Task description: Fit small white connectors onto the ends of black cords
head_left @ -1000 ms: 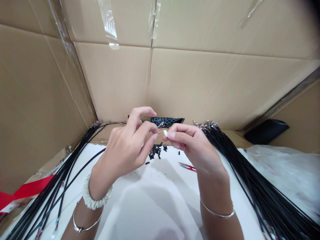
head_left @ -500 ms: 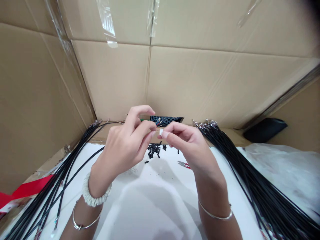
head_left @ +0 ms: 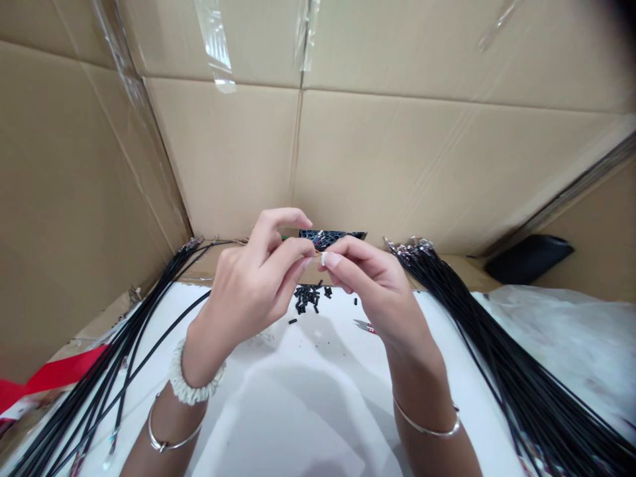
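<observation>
Thumb and index finger of my left hand (head_left: 258,278) pinch the thin coloured wires at the end of a black cable (head_left: 169,338), which runs under the wrist. My right hand (head_left: 372,278) holds a small white connector (head_left: 324,259) between thumb and index finger, its side turned toward the left fingertips. An orange-looking wire spans the short gap between the two hands. Whether its tip sits inside the connector is too small to tell. Both hands are raised over the far edge of the white table (head_left: 293,411).
Short black tube pieces (head_left: 307,298) lie scattered beneath the hands, with red-handled snips (head_left: 365,326) to their right. Bundles of black cables flank the table on the left (head_left: 99,377) and right (head_left: 501,358). Cardboard walls (head_left: 377,165) enclose it; a clear plastic bag (head_left: 571,338) lies at right.
Both hands stay in nearly the same pose. The white connector has turned slightly and sits a little deeper between the right fingertips, and the left fingertips have shifted slightly right.
</observation>
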Action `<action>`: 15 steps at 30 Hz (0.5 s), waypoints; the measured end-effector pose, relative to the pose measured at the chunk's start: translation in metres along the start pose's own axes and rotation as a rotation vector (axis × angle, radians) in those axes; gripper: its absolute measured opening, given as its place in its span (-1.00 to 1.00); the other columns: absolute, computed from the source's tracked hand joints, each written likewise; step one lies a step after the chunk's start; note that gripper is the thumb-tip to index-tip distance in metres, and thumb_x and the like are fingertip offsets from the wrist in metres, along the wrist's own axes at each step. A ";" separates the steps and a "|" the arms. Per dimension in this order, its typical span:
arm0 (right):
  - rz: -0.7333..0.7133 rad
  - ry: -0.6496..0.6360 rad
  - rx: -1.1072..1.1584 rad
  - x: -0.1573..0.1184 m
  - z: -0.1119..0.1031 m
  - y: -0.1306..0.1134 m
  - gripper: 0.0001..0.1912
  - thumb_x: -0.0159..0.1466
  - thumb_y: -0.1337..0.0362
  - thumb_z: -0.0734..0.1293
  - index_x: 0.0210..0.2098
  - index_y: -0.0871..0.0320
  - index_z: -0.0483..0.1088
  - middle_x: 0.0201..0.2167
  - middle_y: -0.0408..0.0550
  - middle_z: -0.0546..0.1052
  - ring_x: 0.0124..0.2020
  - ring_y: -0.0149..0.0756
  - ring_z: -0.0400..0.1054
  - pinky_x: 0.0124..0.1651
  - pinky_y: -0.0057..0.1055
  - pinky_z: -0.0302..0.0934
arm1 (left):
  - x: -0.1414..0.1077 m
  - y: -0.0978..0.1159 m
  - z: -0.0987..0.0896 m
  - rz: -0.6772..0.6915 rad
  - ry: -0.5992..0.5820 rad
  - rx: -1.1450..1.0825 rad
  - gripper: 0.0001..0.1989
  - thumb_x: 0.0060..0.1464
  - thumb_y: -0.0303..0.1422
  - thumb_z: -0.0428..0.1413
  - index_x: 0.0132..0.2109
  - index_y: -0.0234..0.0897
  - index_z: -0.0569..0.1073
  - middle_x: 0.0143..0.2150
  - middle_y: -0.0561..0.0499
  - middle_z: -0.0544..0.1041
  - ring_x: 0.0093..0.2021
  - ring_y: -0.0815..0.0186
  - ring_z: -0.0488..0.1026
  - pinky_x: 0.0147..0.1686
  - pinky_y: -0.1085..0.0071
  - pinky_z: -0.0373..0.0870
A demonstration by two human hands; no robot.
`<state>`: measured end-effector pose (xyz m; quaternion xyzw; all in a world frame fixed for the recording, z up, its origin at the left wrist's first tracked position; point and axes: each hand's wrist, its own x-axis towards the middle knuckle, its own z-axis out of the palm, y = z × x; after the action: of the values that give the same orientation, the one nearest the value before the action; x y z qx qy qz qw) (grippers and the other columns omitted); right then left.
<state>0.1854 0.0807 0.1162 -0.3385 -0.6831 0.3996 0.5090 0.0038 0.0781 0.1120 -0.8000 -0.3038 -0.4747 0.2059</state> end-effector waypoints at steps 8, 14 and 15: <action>-0.017 -0.007 0.038 0.000 0.001 0.005 -0.78 0.37 0.24 0.31 -0.42 0.13 0.41 -0.56 -0.27 0.30 -0.52 -0.49 0.08 -0.47 -0.46 0.00 | -0.001 0.000 0.002 -0.043 0.027 -0.064 -0.94 0.25 -0.53 0.16 -0.16 -0.31 0.45 0.02 -0.08 0.48 -0.47 0.53 0.38 -0.56 0.49 0.22; -0.042 0.139 -0.002 0.002 0.003 0.009 -0.85 0.36 0.21 0.35 -0.33 0.10 0.44 -0.46 -0.24 0.40 -0.48 -0.48 0.17 -0.43 -0.47 0.07 | 0.001 0.001 0.005 -0.223 0.035 -0.211 -0.97 0.28 -0.48 0.17 -0.18 -0.29 0.46 -0.01 -0.04 0.48 -0.49 0.57 0.25 -0.53 0.55 0.24; -0.032 0.129 -0.006 0.002 0.003 0.009 -0.88 0.35 0.21 0.36 -0.31 0.10 0.44 -0.45 -0.23 0.42 -0.46 -0.47 0.20 -0.42 -0.47 0.09 | 0.001 0.000 0.006 -0.234 0.036 -0.233 -0.97 0.28 -0.48 0.17 -0.18 -0.29 0.46 -0.02 -0.03 0.48 -0.49 0.57 0.24 -0.53 0.55 0.24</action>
<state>0.1824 0.0862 0.1083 -0.3540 -0.6555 0.3666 0.5573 0.0079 0.0818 0.1098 -0.7689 -0.3342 -0.5417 0.0605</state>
